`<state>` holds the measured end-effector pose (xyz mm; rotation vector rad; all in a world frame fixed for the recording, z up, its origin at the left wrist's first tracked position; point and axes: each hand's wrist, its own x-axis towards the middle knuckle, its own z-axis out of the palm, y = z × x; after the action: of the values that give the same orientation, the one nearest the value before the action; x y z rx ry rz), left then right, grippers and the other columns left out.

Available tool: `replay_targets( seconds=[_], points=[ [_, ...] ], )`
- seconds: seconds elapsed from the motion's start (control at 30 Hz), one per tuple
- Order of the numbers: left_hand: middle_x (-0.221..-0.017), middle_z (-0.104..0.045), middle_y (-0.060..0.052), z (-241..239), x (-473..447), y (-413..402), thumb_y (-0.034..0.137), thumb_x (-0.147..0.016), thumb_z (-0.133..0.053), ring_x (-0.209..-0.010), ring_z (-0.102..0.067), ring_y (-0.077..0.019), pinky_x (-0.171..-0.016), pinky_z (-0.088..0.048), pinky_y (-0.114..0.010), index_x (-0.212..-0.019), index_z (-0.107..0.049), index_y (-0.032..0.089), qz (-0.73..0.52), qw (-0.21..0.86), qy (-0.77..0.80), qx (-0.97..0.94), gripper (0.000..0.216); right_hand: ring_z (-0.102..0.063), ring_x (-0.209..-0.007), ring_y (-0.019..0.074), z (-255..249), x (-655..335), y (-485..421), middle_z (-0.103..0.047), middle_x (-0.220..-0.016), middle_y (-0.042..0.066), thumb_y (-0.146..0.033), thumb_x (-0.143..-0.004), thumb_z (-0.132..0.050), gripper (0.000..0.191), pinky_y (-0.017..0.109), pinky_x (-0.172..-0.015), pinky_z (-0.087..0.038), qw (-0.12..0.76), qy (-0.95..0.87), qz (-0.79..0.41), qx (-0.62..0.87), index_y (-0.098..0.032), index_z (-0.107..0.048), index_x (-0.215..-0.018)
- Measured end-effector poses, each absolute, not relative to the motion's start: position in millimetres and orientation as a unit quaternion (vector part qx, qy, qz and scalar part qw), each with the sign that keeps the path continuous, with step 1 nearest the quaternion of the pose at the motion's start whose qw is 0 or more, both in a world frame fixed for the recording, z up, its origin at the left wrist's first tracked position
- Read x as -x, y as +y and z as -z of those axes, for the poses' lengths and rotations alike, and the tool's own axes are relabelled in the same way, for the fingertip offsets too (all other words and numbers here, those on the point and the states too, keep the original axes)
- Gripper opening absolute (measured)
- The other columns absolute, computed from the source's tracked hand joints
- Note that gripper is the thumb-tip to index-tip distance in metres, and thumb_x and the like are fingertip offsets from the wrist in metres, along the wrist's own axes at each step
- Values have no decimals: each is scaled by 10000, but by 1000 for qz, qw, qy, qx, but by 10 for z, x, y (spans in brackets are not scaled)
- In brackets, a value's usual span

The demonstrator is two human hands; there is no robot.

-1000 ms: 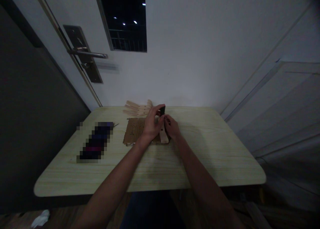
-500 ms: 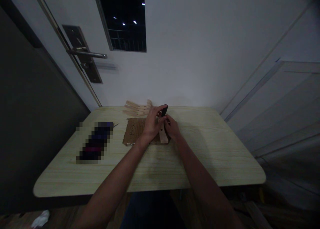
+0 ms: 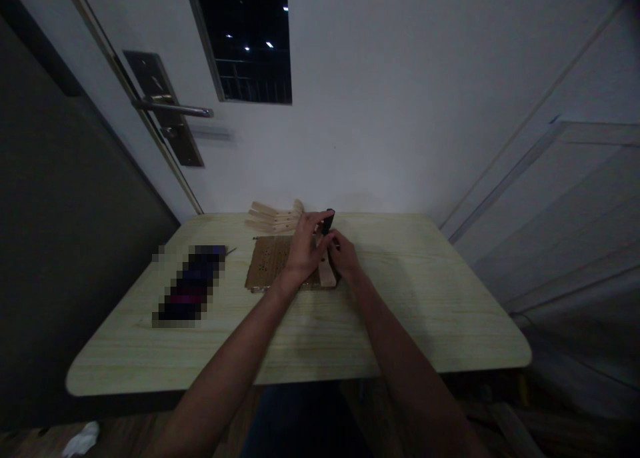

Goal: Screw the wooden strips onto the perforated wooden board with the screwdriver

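My left hand is closed around an upright tool with a black handle; its lower end is hidden by the fingers. Close beside it, my right hand pinches at the foot of the tool, and what lies between those fingertips is too small to make out. Under both hands a pale wooden strip with a dark hole or screw lies along the right side of a brown corrugated cardboard piece. The cardboard is dotted with small holes.
Several pale wooden strips lie fanned out at the table's back edge. A blurred dark flat item rests at the left, with a thin pointed piece near it. The table meets a white door with a metal handle.
Both hands keep nearly the same grip and place. The view has shifted very slightly; nothing has been taken up or let go.
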<state>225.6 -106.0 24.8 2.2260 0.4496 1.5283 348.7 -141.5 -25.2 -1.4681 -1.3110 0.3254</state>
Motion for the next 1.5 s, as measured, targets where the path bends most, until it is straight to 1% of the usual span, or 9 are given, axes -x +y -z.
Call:
replay_targets(
  seconds=[0.1, 0.4, 0.6, 0.73, 0.97, 1.13, 1.23, 1.33, 1.5],
  points=[
    [-1073, -588, -62, -232, -2255, -1040, 240, -894, -594, -962, -564, -179, -803, -516, -323, -1248, -534, 271, -557, 194, 168, -790, 360, -630, -831, 209, 249, -3495, -1409, -683, -899, 60, -272, -889, -412, 186, 347, -793, -483, 537, -560, -141, 615, -225, -591, -906],
    [-1242, -594, -97, -218, -2250, -1078, 236, -942, -484, -1032, -592, -187, -858, -514, -342, -1335, -474, 245, -548, 237, 134, -791, 394, -635, -848, 215, 285, -3511, -1396, -688, -933, 75, -256, -891, -410, 192, 372, -812, -492, 538, -569, -144, 605, -218, -593, -935],
    [-1161, -622, -76, -219, -2260, -1049, 238, -868, -636, -1037, -588, -196, -853, -517, -348, -1256, -533, 253, -569, 202, 161, -781, 401, -631, -857, 211, 290, -3500, -1393, -685, -919, 59, -269, -883, -425, 175, 355, -812, -488, 551, -555, -138, 607, -232, -594, -914],
    [-1157, -621, -75, -211, -2260, -1040, 226, -877, -617, -984, -601, -183, -829, -528, -341, -1279, -513, 252, -572, 217, 168, -773, 416, -630, -858, 207, 272, -3498, -1398, -687, -926, 54, -266, -891, -420, 188, 351, -816, -488, 547, -562, -139, 604, -236, -603, -925],
    [-1281, -601, -99, -200, -2256, -1083, 203, -914, -525, -1031, -632, -187, -929, -523, -377, -1354, -467, 254, -538, 280, 138, -783, 446, -633, -874, 206, 279, -3506, -1395, -694, -946, 60, -257, -885, -427, 199, 363, -847, -486, 549, -559, -147, 604, -233, -610, -960],
    [-1229, -617, -96, -215, -2253, -1067, 224, -909, -553, -1047, -614, -190, -920, -518, -369, -1324, -496, 244, -543, 266, 135, -785, 419, -630, -850, 210, 282, -3500, -1392, -689, -907, 61, -246, -876, -419, 192, 361, -820, -484, 542, -558, -139, 613, -226, -606, -915],
    [-1138, -619, -79, -237, -2251, -1056, 241, -867, -630, -979, -596, -182, -857, -524, -346, -1273, -539, 250, -556, 224, 148, -786, 416, -629, -845, 212, 270, -3498, -1394, -686, -897, 64, -248, -874, -421, 184, 357, -811, -483, 541, -555, -132, 618, -221, -602, -890],
    [-1093, -615, -69, -236, -2255, -1052, 224, -861, -631, -938, -585, -176, -822, -522, -335, -1267, -543, 258, -563, 221, 153, -782, 417, -629, -838, 209, 248, -3497, -1403, -685, -891, 60, -253, -878, -426, 185, 346, -798, -486, 536, -557, -137, 619, -224, -609, -893],
    [-1244, -585, -91, -189, -2267, -1055, 195, -887, -551, -998, -600, -184, -893, -514, -369, -1349, -466, 268, -563, 265, 147, -769, 475, -625, -856, 206, 219, -3491, -1424, -682, -909, 65, -244, -880, -410, 214, 340, -819, -483, 527, -567, -141, 617, -216, -617, -925]
  ],
)
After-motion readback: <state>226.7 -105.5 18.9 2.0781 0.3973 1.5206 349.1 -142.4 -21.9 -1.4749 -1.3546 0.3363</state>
